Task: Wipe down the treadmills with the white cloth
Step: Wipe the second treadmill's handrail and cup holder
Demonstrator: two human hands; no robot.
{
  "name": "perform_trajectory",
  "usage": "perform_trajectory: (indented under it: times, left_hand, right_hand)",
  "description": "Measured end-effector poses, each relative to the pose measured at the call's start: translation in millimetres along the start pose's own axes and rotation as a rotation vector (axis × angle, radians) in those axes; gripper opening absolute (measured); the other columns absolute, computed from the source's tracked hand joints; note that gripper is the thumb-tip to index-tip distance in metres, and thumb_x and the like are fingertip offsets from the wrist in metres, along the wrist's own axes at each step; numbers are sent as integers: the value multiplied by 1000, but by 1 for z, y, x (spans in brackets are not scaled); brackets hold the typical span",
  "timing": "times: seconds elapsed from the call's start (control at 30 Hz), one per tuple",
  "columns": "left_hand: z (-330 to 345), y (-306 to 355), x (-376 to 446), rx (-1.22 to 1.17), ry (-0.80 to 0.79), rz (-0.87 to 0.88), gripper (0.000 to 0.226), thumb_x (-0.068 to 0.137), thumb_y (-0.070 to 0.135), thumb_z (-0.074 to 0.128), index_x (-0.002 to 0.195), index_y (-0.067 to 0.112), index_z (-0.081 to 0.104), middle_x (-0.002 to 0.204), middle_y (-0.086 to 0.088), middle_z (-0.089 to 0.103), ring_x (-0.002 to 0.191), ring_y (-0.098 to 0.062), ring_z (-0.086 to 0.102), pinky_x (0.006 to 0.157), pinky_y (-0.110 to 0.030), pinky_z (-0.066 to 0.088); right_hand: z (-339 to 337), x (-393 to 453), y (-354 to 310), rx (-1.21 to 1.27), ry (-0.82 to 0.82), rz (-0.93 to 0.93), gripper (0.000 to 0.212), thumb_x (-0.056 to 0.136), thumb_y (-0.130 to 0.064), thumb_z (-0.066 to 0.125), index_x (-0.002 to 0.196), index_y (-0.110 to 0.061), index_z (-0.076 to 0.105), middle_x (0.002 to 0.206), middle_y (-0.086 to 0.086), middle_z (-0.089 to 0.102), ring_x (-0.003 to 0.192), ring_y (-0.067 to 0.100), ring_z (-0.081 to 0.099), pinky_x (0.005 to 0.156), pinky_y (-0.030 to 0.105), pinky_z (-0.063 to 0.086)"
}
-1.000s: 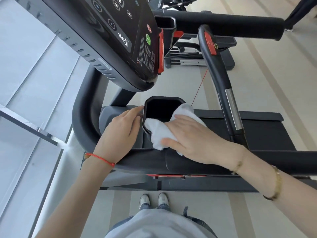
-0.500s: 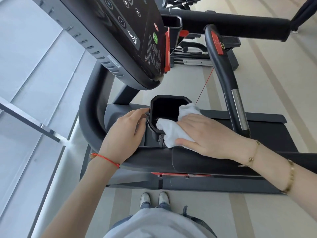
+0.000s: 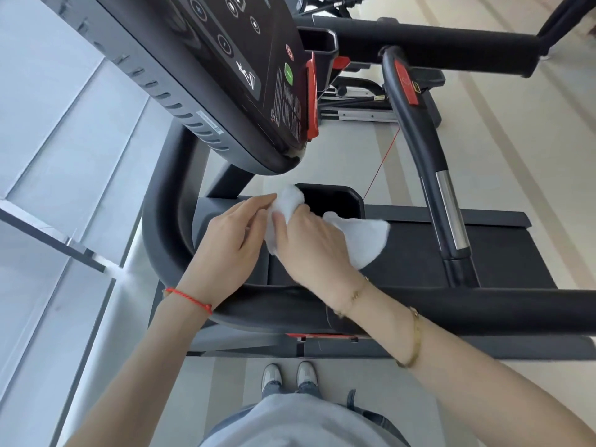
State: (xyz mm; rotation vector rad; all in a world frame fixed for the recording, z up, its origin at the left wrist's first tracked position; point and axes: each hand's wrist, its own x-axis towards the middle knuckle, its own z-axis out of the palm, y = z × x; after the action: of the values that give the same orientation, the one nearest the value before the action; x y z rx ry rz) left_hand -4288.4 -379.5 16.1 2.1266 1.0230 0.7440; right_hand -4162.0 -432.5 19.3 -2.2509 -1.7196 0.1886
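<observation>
The black treadmill point(image 3: 483, 304) fills the view, its console point(image 3: 232, 69) tilted above a black cup holder point(image 3: 335, 201). My right hand point(image 3: 309, 246) grips the white cloth point(image 3: 361, 237) at the cup holder's left rim; a bunched end of the cloth pokes out past the fingers and a loose end trails to the right over the belt. My left hand point(image 3: 232, 243) rests flat on the frame just left of the cup holder, its fingertips touching the bunched end of the cloth.
A curved black handlebar point(image 3: 416, 130) with a red tab and a chrome grip rises on the right. A red safety cord point(image 3: 382, 162) hangs from it. A second treadmill point(image 3: 435, 43) stands behind. Window glass point(image 3: 48, 156) lies to the left. My shoes point(image 3: 287, 375) are on the floor below.
My right hand has slid the cloth from the cup holder's near-right side to its left rim, meeting the left hand's fingertips. The cloth's loose end now hangs out to the right.
</observation>
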Motion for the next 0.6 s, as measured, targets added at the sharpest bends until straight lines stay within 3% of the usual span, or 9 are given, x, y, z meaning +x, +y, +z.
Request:
perform_trajectory:
  times: [0.1, 0.2, 0.3, 0.4, 0.53, 0.6]
  left_hand:
    - [2, -2, -1, 37, 8, 6, 35, 102, 16, 43, 134, 13, 57, 77, 7, 52, 74, 16, 48, 72, 2, 32]
    - [5, -2, -1, 34, -16, 3, 36, 102, 19, 43, 136, 17, 55, 92, 12, 59, 86, 16, 53, 79, 1, 34]
    - [9, -2, -1, 25, -29, -7, 37, 102, 22, 42, 136, 20, 54, 120, 9, 65, 107, 0, 59, 91, -4, 38]
    - [15, 0, -2, 48, -12, -14, 38, 100, 26, 45, 137, 23, 53, 121, 10, 64, 99, 1, 62, 91, -10, 45]
    - [22, 4, -3, 80, 11, -15, 41, 98, 30, 46, 139, 24, 51, 122, 9, 63, 95, 2, 61, 89, -14, 46]
    - [24, 5, -4, 100, 34, -10, 42, 98, 31, 46, 138, 23, 50, 121, 7, 62, 94, 0, 61, 90, -21, 48]
  right_hand:
    - [3, 16, 3, 231, -96, 131, 38, 101, -41, 28, 85, -9, 43, 56, -6, 46, 55, 14, 51, 54, 25, 32]
    - [-6, 0, 14, 230, -123, -5, 37, 102, -39, 33, 82, -12, 45, 54, -6, 50, 50, 11, 51, 55, 26, 38]
    - [-22, -21, 35, 37, -176, -255, 32, 101, -47, 34, 90, -17, 38, 73, -5, 53, 65, 18, 51, 58, 34, 36]
    - [-41, -32, 56, 71, -212, -425, 27, 100, -42, 44, 92, -16, 46, 83, -5, 55, 76, 15, 48, 67, 30, 35]
    - [-50, -47, 76, 56, -220, -396, 35, 99, -42, 45, 118, -15, 57, 115, -3, 59, 107, 14, 47, 85, 15, 28]
    - [-50, -56, 80, -64, -179, -349, 55, 98, -49, 33, 141, -15, 43, 145, -2, 43, 132, 13, 35, 104, 16, 23]
